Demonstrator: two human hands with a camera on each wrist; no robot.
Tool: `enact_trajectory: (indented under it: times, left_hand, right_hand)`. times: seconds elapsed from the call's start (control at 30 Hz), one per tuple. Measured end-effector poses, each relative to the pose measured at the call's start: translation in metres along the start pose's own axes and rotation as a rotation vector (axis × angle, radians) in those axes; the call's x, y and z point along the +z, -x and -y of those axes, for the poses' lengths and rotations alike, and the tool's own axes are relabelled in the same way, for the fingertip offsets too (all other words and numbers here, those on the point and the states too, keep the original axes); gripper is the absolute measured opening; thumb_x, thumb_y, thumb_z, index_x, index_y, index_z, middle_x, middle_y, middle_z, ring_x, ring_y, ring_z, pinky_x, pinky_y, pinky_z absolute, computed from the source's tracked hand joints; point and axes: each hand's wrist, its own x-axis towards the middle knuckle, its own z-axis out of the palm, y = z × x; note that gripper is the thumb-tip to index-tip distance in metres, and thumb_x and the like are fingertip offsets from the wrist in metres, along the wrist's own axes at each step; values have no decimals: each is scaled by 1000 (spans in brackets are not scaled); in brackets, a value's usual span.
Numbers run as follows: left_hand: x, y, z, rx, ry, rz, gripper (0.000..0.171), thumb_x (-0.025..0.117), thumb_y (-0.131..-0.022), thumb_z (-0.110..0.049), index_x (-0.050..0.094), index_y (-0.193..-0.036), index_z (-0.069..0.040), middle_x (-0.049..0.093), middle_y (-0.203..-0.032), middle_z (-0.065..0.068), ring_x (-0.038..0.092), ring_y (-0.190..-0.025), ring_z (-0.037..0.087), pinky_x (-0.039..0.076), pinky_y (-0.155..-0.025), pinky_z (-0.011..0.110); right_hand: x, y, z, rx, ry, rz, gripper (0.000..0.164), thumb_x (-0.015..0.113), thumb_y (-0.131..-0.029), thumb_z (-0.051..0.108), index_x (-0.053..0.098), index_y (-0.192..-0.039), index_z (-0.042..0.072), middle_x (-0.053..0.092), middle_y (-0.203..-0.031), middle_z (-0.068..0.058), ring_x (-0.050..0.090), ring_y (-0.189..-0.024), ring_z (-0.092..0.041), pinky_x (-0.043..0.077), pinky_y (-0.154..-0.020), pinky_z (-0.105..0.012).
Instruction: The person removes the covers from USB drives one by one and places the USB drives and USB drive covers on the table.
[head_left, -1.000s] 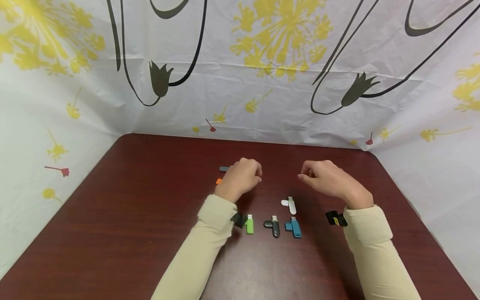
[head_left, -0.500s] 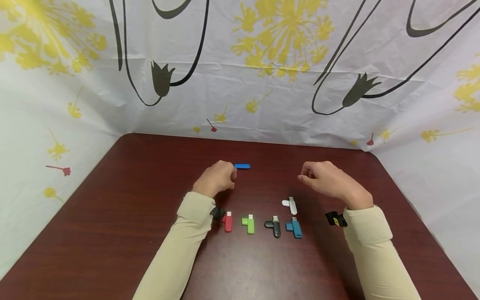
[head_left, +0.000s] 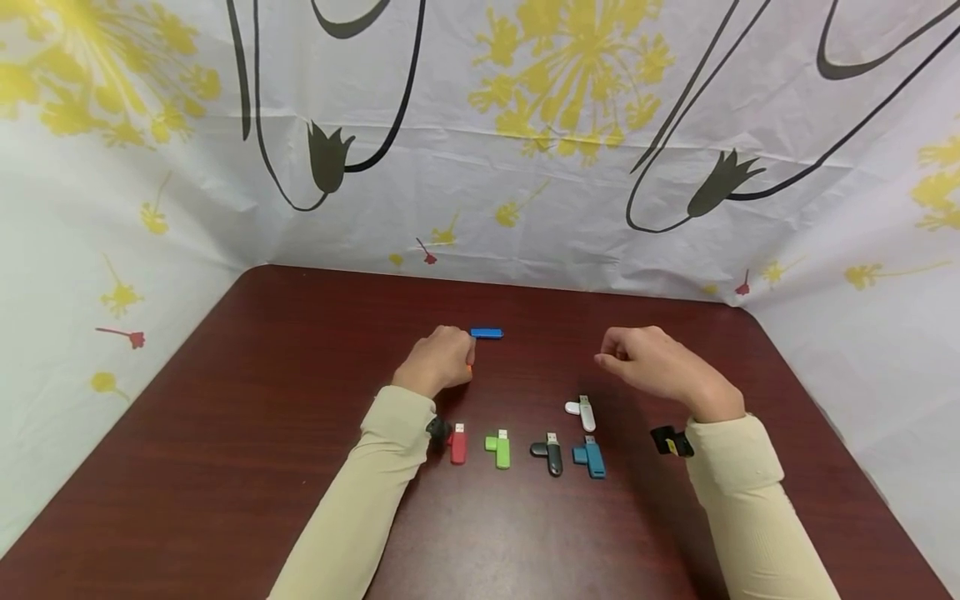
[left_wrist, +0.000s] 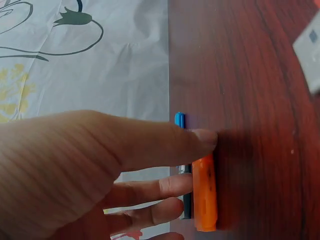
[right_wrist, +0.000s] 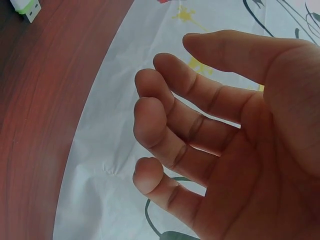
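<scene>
My left hand is low over the table. In the left wrist view its thumb and a finger hidden behind it pinch one end of an orange USB stick; the other fingers lie alongside. Only a speck of orange shows in the head view. Just beyond lie a blue USB stick and a dark grey one, partly covered by the fingers. My right hand hovers on the right, fingers loosely curled, holding nothing. Nearest to it is a white swivel USB stick.
Closer to me lie red, green, black and teal swivel USB sticks, metal plugs pointing away. The dark red table is bordered at the back and sides by a white flowered sheet.
My left hand has moved left, uncovering the blue and red USB sticks, then lowered onto the orange one. The right hand has stayed in place.
</scene>
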Motion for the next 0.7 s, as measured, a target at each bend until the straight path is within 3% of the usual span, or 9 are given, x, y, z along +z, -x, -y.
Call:
enact_trajectory:
  times: [0.2, 0.37, 0.5, 0.6, 0.7]
  left_hand:
    - [-1, 1, -5, 28, -12, -23, 38, 77, -98, -15, 54, -68, -13, 48, -78, 3, 48, -70, 15, 40, -59, 30]
    - [-5, 4, -10, 42, 20, -51, 25, 77, -98, -19, 60, -80, -13, 58, -86, 2, 56, -79, 16, 46, -65, 32]
    - [-11, 7, -16, 62, 75, -39, 15, 74, -99, -18, 63, -91, -12, 67, -80, 0, 62, -78, 14, 49, -67, 33]
    - [-17, 10, -21, 94, 139, -43, 8, 72, -99, -15, 65, -98, -12, 69, -78, -1, 66, -74, 12, 53, -73, 32]
    - [-23, 13, -28, 147, 191, -83, 7, 71, -99, -13, 67, -104, -11, 69, -87, 0, 67, -78, 13, 55, -79, 32]
  right_hand:
    - [1, 0, 0, -2, -5, 6, 14, 67, -107, 20, 72, -102, 8, 65, -80, -1, 56, -68, -14, 47, -65, -33]
    - [2, -1, -1, -15, -7, 18, 15, 66, -107, 20, 72, -104, 6, 66, -81, -2, 55, -67, -14, 47, -64, -33]
    - [3, -2, 1, -33, -8, 21, 15, 66, -107, 19, 72, -103, 6, 67, -80, -2, 55, -67, -13, 47, -64, -33]
    - [5, -4, 4, -45, -6, 30, 15, 66, -107, 19, 72, -102, 7, 67, -81, -1, 56, -68, -13, 48, -64, -32]
    - [11, -8, 11, -67, 5, 37, 13, 68, -106, 20, 72, -103, 8, 68, -85, -1, 58, -71, -12, 50, -67, -33]
